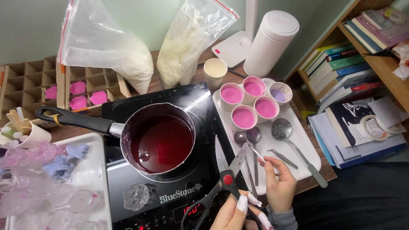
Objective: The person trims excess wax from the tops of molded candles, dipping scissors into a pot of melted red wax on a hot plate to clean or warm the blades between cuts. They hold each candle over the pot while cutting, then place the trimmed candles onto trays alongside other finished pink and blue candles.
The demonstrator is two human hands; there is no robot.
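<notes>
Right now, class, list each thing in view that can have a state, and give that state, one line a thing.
Scissors: blades open, held by the left hand.
White wick: pinched in the right hand, its end between the blades.
Saucepan: on the cooktop, holding dark red liquid.
Cooktop display: lit.
Four pink cups: filled.
White canister: lid on.
</notes>
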